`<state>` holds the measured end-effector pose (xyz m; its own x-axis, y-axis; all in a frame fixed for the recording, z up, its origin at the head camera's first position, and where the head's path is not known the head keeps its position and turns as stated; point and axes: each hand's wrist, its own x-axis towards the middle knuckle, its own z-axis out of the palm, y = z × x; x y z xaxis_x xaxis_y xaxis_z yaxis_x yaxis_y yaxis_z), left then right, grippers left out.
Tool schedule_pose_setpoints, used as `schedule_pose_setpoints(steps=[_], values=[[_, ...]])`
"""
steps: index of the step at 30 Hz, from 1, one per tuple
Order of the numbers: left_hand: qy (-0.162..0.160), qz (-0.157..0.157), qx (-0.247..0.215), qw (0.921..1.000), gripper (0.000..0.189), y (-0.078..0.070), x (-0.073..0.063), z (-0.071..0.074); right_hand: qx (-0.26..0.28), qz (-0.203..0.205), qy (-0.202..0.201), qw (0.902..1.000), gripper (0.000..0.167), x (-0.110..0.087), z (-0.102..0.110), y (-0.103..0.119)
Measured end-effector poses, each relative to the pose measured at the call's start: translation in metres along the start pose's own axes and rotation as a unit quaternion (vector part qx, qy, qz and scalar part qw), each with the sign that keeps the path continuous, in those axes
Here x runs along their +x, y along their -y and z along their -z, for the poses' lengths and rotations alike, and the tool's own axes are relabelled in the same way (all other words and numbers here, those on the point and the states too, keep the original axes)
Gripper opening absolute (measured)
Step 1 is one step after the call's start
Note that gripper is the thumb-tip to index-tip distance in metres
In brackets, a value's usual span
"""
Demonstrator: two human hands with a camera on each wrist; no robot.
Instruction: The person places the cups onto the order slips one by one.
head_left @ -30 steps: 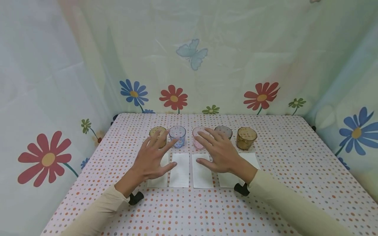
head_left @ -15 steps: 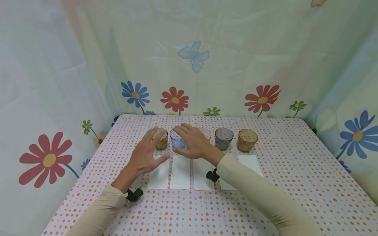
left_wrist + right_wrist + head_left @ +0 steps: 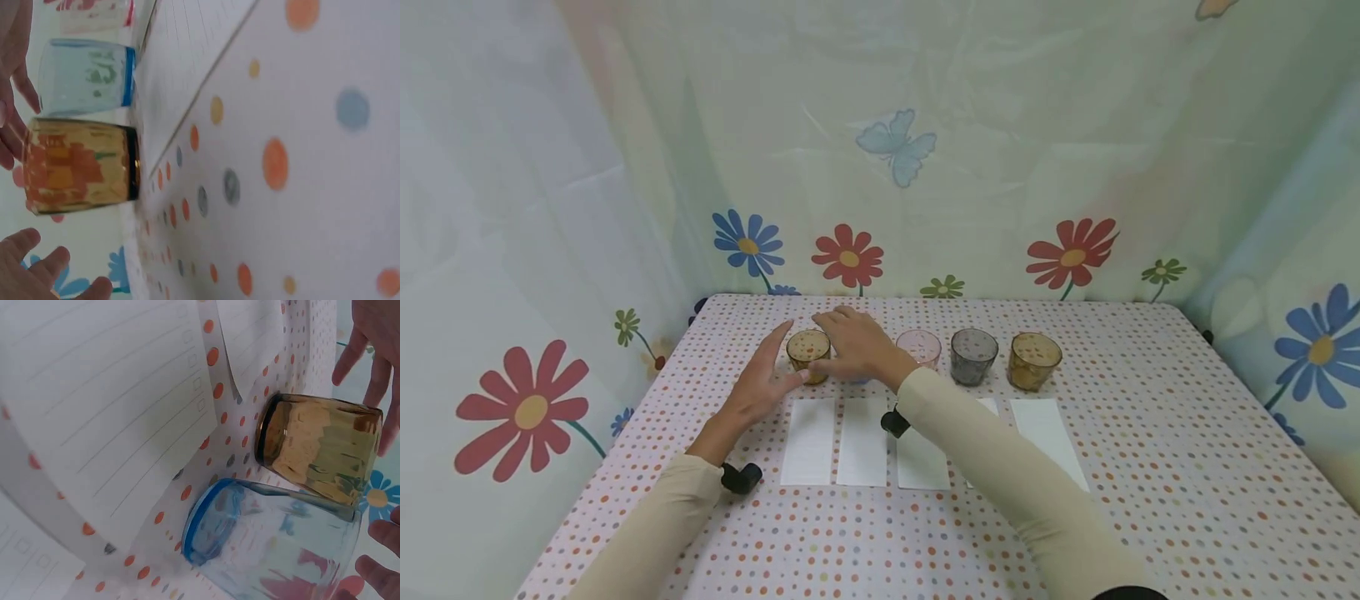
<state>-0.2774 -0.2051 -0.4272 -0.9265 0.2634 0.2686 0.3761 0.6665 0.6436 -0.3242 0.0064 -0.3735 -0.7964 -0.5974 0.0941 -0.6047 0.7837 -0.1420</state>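
Five tinted glasses [image 3: 919, 347], all upright

Lt soft, even; wrist pics slightly blurry.

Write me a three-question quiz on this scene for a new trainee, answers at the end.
1. In the head view, what colour is the glass between the pink glass and the right-end amber glass? A) blue B) gray C) green
2. True or false: the left hand holds the pink glass.
3. Which hand hides most of the blue glass in the head view?

Key:
1. B, the gray glass.
2. False; it is beside the left-end amber glass, its fingers apart from it in the left wrist view.
3. The right hand.
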Motion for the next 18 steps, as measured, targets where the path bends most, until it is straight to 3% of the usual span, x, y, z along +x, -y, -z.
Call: schedule_pose_setpoints(steps=[5, 10, 18], values=[[0.01, -0.001, -0.066, 0.9977, 0.082, 0.015, 0.003, 0.001, -0.017, -0.011, 0.019, 0.9996, 0.087, 0.012, -0.006, 0.003], [0.031, -0.007, -0.149, 0.9882, 0.079, 0.024, 0.004, 0.002, 0.003, -0.018, 0.034, 0.9992, 0.086, 0.019, -0.01, 0.003], [0.038, -0.009, -0.196, 0.9798, 0.079, 0.03, 0.004, -0.001, 0.077, -0.041, 0.01, 0.9962, 0.082, 0.023, -0.019, 0.004]])
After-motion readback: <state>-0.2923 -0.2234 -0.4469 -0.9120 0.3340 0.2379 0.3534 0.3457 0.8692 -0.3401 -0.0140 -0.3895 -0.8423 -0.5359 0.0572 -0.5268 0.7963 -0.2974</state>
